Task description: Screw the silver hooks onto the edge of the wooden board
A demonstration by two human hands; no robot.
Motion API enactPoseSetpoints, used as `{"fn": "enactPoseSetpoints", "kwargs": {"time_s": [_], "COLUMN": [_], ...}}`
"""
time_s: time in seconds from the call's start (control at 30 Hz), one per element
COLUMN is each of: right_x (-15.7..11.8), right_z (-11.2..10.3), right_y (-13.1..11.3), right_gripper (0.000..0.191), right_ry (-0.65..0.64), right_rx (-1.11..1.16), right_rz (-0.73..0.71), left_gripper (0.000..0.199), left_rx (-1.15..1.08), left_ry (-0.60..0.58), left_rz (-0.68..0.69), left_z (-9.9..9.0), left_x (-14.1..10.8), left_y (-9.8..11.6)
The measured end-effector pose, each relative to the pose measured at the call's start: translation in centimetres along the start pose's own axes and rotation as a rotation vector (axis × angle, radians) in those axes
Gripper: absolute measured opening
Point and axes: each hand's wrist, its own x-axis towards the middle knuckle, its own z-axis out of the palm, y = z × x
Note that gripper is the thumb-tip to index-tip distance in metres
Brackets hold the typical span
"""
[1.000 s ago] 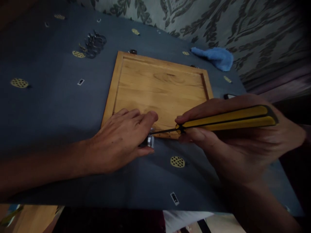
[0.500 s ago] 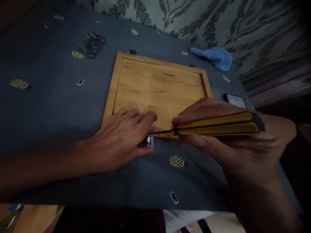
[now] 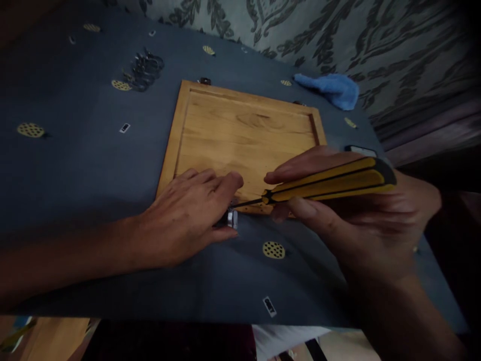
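Observation:
A framed wooden panel (image 3: 240,130) lies flat on the blue-grey cloth. At its near edge, my left hand (image 3: 188,215) is curled over the wood, with a small shiny metal fitting (image 3: 232,218) between thumb and fingers; most of that fitting is covered. My right hand (image 3: 361,220) grips a screwdriver (image 3: 330,183) with a yellow and black handle. Its thin shaft points left and slopes down to the fitting beside my left fingers. The tip is too hidden to tell exactly where it touches. Several small holes show along the near edge of the panel.
Several dark metal pieces (image 3: 145,70) lie in a heap at the upper left. Small dark fittings (image 3: 205,80) sit along the panel's far edge. A blue cloth (image 3: 330,89) lies at the back right by the patterned wall, and a phone (image 3: 361,150) is behind my right hand.
My right hand and the screwdriver handle have shifted slightly up and left, so the handle tilts more steeply and covers more of the phone. My left hand and the panel have stayed put.

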Motion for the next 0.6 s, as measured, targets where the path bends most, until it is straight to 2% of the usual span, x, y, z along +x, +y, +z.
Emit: {"fn": "enactPoseSetpoints", "kwargs": {"time_s": [0.13,0.33,0.43,0.53,0.6], "right_x": [0.21,0.06,0.21,0.27,0.12], "right_z": [0.28,-0.15,-0.31,-0.06,0.25], "right_y": [0.30,0.07,0.10,0.22,0.30], "right_gripper": [0.036,0.037,0.030,0.029,0.024], "right_ry": [0.061,-0.003,-0.027,0.048,0.097], "right_rx": [0.000,0.090,0.039,-0.032,-0.070], "right_rz": [-0.091,0.076,0.007,-0.093,-0.068], "left_gripper": [0.050,0.052,0.051,0.050,0.049], "left_rx": [0.003,0.028,0.024,0.017,0.016], "left_ry": [-0.021,-0.021,0.014,0.026,0.019], "left_rz": [-0.009,0.007,0.028,0.025,0.017], "left_z": [-0.08,-0.20,-0.01,0.07,0.04], "left_x": [0.04,0.09,0.00,-0.06,-0.09], "left_y": [0.10,0.22,0.10,0.05,0.05]}}
